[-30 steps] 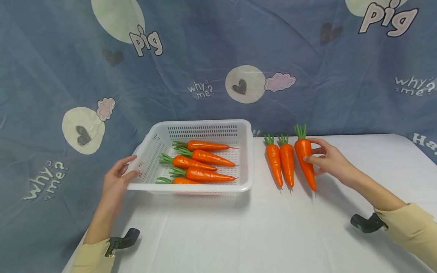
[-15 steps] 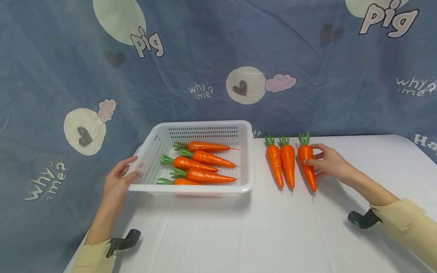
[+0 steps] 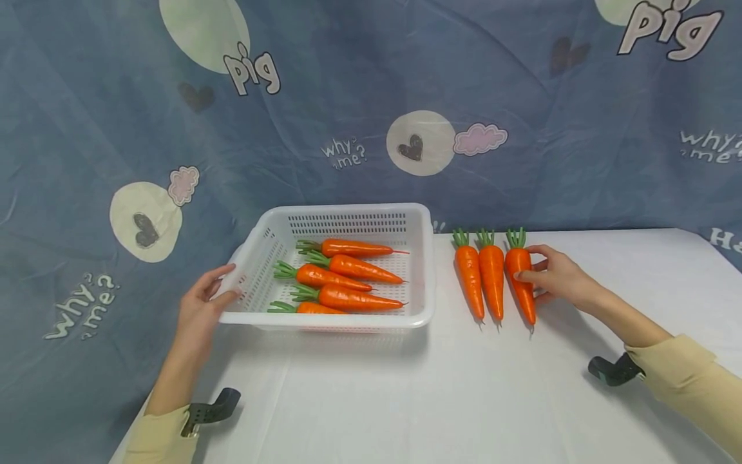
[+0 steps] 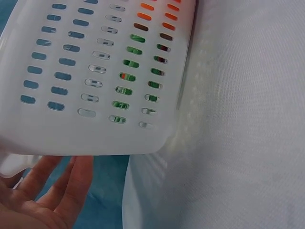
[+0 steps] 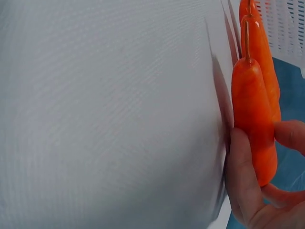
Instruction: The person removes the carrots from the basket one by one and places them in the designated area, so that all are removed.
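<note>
See the rightmost carrot [image 3: 521, 277] at the end of a row of three, lying along the white tablecloth [image 3: 464, 399] to the right of the white basket [image 3: 348, 321], green top pointing away, thin tip pointing near. Find it pinched by the right hand [image 3: 558, 278], thumb on the upper face, fingers round the outer side; in the right wrist view, see a finger on the side next to the cloth. Cannot tell full contact with the cloth all along its length.

Just left of it, see the middle carrot [image 3: 491, 277] and the leftmost carrot [image 3: 469, 277], nearly parallel, tops close together.

Farther left, see the white basket holding five carrots [image 3: 359, 298], laid crosswise one behind another, green tops to the left, tips to the right, the nearest partly hidden by the near wall. At the basket's left end, find the left hand [image 3: 197, 309] holding the rim, thumb at the near corner; in the left wrist view, see fingers slightly spread, tips hidden behind the basket.

Farther out, note yellowish sleeves [image 3: 684, 380], dark wrist devices [image 3: 614, 370], and a blue backdrop [image 3: 348, 77] printed with pale circles [image 3: 431, 125], dark hearts [image 3: 411, 148], pink clouds [image 3: 480, 139] and lettering [image 3: 343, 153].
</note>
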Tool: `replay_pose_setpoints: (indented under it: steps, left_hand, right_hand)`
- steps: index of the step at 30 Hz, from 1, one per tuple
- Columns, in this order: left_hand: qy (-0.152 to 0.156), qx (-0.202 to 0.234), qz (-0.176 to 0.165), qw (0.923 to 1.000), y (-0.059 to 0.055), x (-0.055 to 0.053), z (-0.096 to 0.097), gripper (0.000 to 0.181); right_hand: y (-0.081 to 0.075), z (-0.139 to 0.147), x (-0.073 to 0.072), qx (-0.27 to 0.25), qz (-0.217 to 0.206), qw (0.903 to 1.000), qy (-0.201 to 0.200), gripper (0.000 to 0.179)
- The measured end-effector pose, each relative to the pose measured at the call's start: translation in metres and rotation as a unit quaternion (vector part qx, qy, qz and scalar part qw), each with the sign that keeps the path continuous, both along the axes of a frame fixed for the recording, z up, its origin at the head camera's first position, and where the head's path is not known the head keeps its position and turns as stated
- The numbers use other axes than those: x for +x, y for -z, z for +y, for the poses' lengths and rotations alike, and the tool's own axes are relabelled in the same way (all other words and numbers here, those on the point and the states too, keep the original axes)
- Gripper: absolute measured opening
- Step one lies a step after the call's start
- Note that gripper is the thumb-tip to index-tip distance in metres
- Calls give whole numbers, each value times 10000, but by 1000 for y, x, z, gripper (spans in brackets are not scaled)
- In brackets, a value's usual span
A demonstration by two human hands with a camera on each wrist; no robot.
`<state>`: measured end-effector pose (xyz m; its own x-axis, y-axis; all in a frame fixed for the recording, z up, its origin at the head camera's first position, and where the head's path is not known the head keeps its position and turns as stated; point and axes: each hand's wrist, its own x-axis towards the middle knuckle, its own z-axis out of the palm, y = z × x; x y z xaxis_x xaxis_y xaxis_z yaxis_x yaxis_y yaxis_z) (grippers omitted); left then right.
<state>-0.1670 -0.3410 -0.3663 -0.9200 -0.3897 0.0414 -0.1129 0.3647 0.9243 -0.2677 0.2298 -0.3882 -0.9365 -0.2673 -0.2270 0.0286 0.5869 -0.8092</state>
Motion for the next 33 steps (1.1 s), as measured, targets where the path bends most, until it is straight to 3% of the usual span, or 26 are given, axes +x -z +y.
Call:
replay_pose_setpoints:
  steps: [22, 33]
  left_hand:
    - [101, 40, -19, 9999, -1, 0, 0, 52]
    - [42, 117, -33, 9999, -1, 0, -1, 51]
  right_hand:
    - [4, 5, 2, -327, -51, 9995, 5, 82]
    - [-1, 12, 5, -355, 351, 9985, 226, 70]
